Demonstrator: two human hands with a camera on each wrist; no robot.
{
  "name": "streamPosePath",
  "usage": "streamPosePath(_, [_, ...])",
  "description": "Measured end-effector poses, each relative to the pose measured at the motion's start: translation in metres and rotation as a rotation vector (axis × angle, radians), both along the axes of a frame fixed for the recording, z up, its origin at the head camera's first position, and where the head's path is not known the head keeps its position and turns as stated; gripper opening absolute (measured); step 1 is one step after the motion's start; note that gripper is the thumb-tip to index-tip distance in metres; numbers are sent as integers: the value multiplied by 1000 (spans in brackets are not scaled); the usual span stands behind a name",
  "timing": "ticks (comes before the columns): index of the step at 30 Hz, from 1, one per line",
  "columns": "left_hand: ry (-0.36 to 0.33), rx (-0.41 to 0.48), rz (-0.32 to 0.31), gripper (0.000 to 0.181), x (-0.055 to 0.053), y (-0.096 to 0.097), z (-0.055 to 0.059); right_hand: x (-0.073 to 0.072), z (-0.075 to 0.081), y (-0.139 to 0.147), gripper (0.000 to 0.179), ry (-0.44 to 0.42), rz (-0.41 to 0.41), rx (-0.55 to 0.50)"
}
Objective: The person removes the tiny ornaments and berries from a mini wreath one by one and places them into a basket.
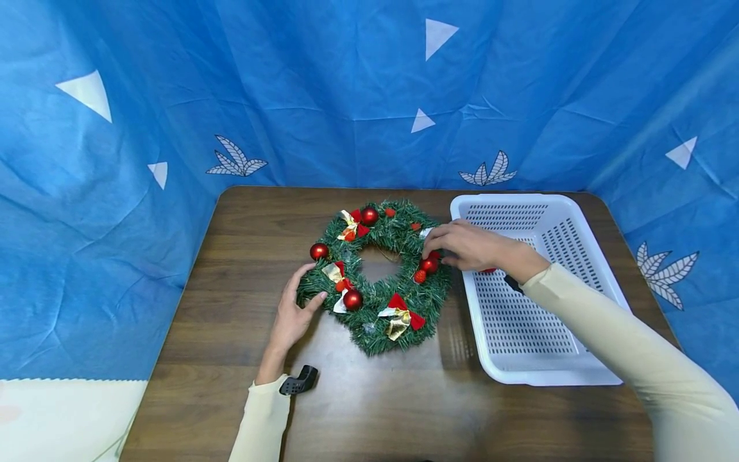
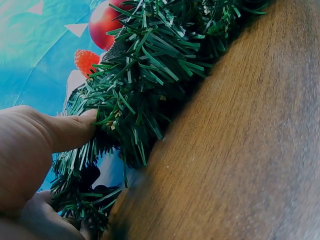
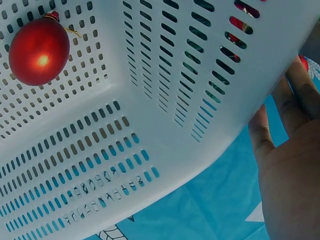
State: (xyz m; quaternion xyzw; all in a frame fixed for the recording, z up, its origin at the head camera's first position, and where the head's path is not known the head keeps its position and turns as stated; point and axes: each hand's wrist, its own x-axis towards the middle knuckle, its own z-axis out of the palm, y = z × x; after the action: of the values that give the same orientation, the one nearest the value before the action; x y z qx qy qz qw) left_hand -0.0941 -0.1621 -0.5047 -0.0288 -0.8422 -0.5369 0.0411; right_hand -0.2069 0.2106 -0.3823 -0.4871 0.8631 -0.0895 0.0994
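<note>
Here's the white slotted plastic basket [image 1: 525, 321], a glossy round red bauble [image 3: 39, 51] inside, the right sleeve [image 1: 606, 333] slanting across and hiding part of it. Beside it on the wood-grain table [image 1: 219, 321] lies the bristly green Christmas wreath [image 1: 378, 292], left hand [image 1: 293, 314] gripping its edge, right hand [image 1: 470, 247] bent over red ornaments [image 1: 429, 265]; whether it's pinching anything, I can't tell.

Right fingers [image 1: 437, 241] bend downward while left thumb [image 1: 314, 302] and fingers [image 1: 297, 276] stand apart

Blue cloth [image 1: 346, 77] behind brown table [image 1: 231, 289]
</note>
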Motion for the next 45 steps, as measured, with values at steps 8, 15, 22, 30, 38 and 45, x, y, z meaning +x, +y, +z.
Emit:
streamPosePath(8, [6, -1, -3, 62, 0, 0, 1, -2, -4, -4, 32, -23, 52, -43])
streamPosePath(15, [17, 3, -5, 62, 0, 0, 0, -1, -7, -7, 30, -52, 51, -21])
streamPosePath(22, [9, 1, -5, 62, 1, 0, 1, -1, -9, -8, 30, -75, 26, -12])
streamPosePath(30, [1, 7, -3, 61, 0, 0, 1, 0, -12, -9, 31, -91, 2, -4])
streamPosePath(38, [-8, 4, 1, 62, 0, 0, 2, 0, -13, -10, 34, -98, -11, 6])
streamPosePath(45, [-10, 4, -3, 61, 1, 0, 3, 0, -12, -9, 32, -105, -8, -3])
